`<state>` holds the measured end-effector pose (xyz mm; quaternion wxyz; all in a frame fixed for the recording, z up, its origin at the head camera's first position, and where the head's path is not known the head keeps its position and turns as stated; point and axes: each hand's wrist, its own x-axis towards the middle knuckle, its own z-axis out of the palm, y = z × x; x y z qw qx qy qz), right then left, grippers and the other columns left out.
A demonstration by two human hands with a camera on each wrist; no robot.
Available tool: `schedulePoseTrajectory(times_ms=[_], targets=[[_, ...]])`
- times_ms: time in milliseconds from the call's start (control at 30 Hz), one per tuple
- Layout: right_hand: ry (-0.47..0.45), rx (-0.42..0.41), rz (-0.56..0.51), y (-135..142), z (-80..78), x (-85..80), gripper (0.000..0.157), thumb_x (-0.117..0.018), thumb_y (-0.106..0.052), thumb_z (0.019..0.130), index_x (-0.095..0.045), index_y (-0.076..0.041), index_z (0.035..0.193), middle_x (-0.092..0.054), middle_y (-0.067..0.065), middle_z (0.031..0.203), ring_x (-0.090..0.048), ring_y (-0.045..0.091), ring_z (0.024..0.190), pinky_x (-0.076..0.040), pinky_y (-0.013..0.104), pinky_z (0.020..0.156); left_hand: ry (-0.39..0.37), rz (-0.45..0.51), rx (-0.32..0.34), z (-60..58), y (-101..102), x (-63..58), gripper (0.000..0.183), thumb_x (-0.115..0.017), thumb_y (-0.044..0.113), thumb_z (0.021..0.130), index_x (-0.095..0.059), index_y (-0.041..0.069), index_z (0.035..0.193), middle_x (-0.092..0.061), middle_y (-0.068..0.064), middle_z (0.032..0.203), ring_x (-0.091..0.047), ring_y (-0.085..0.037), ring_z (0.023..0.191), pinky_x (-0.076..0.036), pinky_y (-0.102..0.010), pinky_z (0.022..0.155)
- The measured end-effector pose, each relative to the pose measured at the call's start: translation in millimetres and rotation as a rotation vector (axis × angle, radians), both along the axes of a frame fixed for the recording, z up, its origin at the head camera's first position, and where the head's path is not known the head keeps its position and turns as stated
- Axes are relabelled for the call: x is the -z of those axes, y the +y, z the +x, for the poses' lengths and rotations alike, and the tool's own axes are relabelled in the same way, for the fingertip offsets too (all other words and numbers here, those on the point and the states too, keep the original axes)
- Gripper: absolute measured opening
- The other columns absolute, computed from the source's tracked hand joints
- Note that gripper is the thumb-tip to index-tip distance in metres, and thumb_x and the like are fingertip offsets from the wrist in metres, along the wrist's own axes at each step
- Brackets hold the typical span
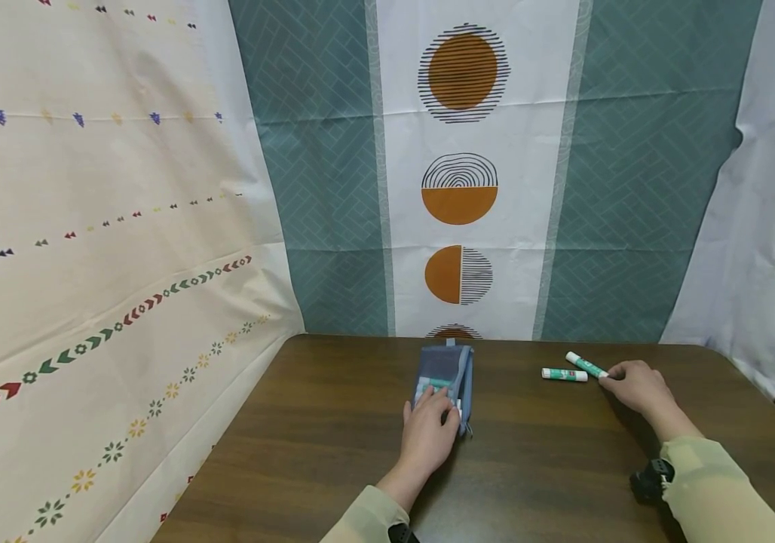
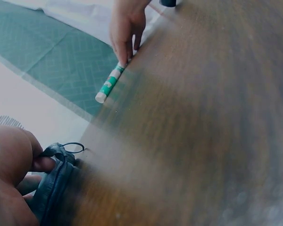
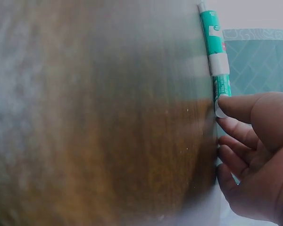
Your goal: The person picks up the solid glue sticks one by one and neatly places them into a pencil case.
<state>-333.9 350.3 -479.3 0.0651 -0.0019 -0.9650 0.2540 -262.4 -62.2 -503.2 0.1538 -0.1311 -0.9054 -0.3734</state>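
- The right hand (image 1: 638, 388) pinches the near right end of a slanted green-and-white tube (image 1: 586, 366) between thumb and forefinger, the other fingers loosely bent.
- The left hand (image 1: 431, 434) grips the near part of the blue-grey pouch (image 1: 438, 358), fingers laid over its face and thumb bent at its zipped edge.
- The pouch lies around the middle of the table (image 1: 530, 467), towards the far side; the slanted tube lies to its right, well apart. A second tube (image 1: 564, 375) lies between them, just beside the slanted one; I cannot tell if the two touch.
- Risk: the pinch takes only the tube's end, so a round body could twist or slip out and roll.
- Risk: with the tubes so near each other, a sideways sweep could knock the second one away, perhaps over the far edge towards the patterned cloth (image 1: 645, 188).
- Risk: the pouch looks soft, so pressing down or losing hold could fold its edge inward.
- Count: two hands, one pouch, two loose tubes, one table, two dark wrist devices (image 1: 648, 483), one on each arm.
- Green-and-white contents (image 1: 436, 383) show at the pouch's face, partly behind fingers; their number cannot be told.
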Motion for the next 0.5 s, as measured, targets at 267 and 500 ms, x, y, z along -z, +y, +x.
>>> schedulePoseTrajectory(times_ms=[267,500], targets=[[-0.006,-0.016,0.012,9,-9.6,8.4,0.040,-0.071,-0.027,0.104,-0.072,0.013,0.110,-0.069,0.037,0.115,-0.059,0.061,0.104,-0.048,0.071,0.087,0.010,0.000,-0.001,-0.8,-1,1.8,0.026,-0.066,0.014,0.106,-0.069,0.018,0.081,-0.068,-0.012,0.151,-0.052,-0.039,0.152,-0.023,-0.084,0.119],[0.036,-0.007,-0.010,34,-32.5,34.6,0.042,-0.072,-0.035,0.104,-0.070,0.007,0.109,-0.071,0.025,0.101,-0.062,0.037,0.088,-0.052,0.056,0.081,0.004,-0.004,-0.009,-0.9,-1,3.2,0.025,-0.066,0.015,0.106,-0.070,0.018,0.082,-0.068,-0.010,0.151,-0.052,-0.037,0.152,-0.023,-0.083,0.119]])
